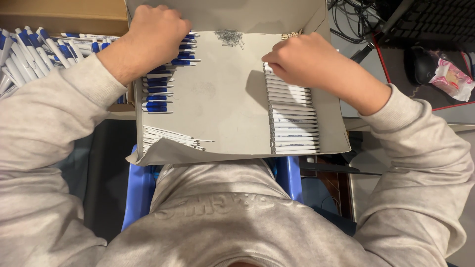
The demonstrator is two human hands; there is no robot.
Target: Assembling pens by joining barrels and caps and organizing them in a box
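A shallow grey cardboard tray (222, 99) rests on my lap. My left hand (153, 34) is closed over the top of a row of blue pen parts (161, 84) along the tray's left side. My right hand (302, 59) is closed on the upper end of a row of white pen barrels (294, 123) lined up on the right side. A loose bundle of thin white refills (170, 137) lies at the lower left. A small heap of tiny metal springs (230, 37) sits at the tray's far edge. What each hand pinches is hidden by the fingers.
A brown box with several assembled blue-and-white pens (29, 49) stands at the far left. At the right are a black keyboard (435, 22), a black mouse (420, 64), a pink-and-white wrapped packet (451, 78) and cables (346, 10). A blue chair (138, 193) is under me.
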